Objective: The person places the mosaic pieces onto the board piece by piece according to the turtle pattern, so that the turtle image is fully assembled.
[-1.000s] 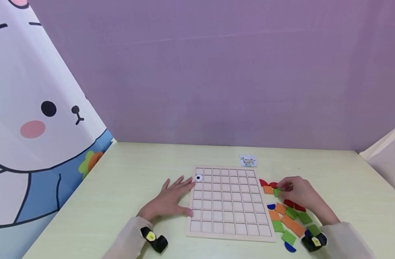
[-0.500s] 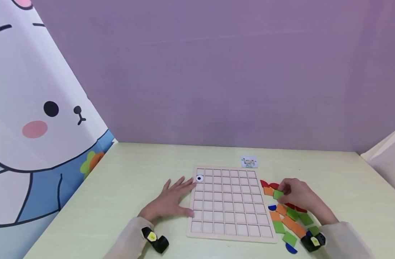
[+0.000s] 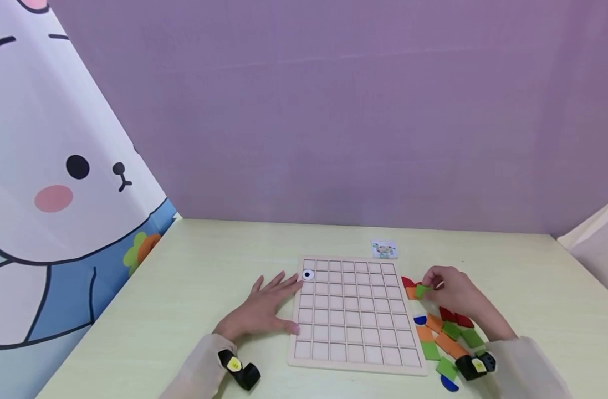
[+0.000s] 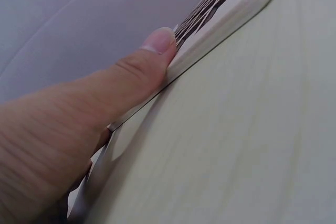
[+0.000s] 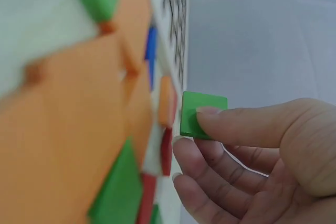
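My right hand (image 3: 450, 288) pinches a green square tile (image 5: 203, 115) between thumb and fingers, lifted just above the loose pieces at the board's right side. My left hand (image 3: 261, 310) lies with fingers spread against the left edge of a pale wooden grid board (image 3: 358, 368); in the left wrist view its thumb (image 4: 142, 72) presses on the board's rim. One round white eye piece (image 3: 307, 275) with a black centre sits in the leftmost column, second row from the top.
Orange tiles (image 3: 451, 346), several green tiles (image 3: 430, 351), red curved pieces (image 3: 464, 321) and blue half-rounds (image 3: 449, 383) lie scattered right of the board. Behind the board is a small printed card (image 3: 384, 249). A purple backdrop (image 3: 353, 122) rises at the table's far edge.
My right hand has picked the green tile up from the table and shifted slightly up and left with it. The left hand stays in place on the board.
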{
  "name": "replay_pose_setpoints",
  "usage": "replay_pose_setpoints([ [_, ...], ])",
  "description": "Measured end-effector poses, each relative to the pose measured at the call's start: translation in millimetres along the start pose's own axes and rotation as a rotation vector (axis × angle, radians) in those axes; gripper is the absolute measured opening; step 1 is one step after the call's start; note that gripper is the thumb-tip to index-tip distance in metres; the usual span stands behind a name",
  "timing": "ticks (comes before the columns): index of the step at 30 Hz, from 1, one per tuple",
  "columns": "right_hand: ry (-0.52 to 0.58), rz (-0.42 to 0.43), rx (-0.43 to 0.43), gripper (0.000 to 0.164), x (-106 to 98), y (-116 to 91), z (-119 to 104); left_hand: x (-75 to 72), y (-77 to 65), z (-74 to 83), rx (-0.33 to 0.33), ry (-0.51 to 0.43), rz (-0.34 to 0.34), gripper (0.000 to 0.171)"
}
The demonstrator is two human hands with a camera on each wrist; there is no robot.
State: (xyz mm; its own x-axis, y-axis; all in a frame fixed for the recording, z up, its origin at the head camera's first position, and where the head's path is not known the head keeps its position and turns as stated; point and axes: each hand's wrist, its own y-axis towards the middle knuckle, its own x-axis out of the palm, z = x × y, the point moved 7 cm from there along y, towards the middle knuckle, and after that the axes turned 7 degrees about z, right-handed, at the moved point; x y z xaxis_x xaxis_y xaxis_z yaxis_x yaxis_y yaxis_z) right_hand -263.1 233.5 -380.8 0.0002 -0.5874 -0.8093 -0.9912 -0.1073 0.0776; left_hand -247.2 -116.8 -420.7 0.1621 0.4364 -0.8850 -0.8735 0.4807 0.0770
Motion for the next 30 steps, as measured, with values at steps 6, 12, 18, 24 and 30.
replay_pose_setpoints([
  [6,0.046,0.012,-0.059,0.009,3,7,-22,-1.9,-0.5,0.5,0.005,0.000,0.006,0.096],
  [12,0.132,-0.017,-0.085,0.011,14,14,-42,-1.9,-0.6,1.2,0.014,0.001,0.004,0.095],
  [18,0.192,-0.036,-0.147,0.009,28,21,-66,-1.2,-0.6,1.0,0.002,-0.004,0.001,0.095],
  [24,0.233,-0.041,-0.180,0.009,40,30,-86,-1.3,1.1,1.8,0.006,0.009,0.003,0.096],
  [30,0.256,-0.059,-0.204,0.008,55,39,-103,-1.5,2.4,0.3,0.005,0.009,0.000,0.096],
])
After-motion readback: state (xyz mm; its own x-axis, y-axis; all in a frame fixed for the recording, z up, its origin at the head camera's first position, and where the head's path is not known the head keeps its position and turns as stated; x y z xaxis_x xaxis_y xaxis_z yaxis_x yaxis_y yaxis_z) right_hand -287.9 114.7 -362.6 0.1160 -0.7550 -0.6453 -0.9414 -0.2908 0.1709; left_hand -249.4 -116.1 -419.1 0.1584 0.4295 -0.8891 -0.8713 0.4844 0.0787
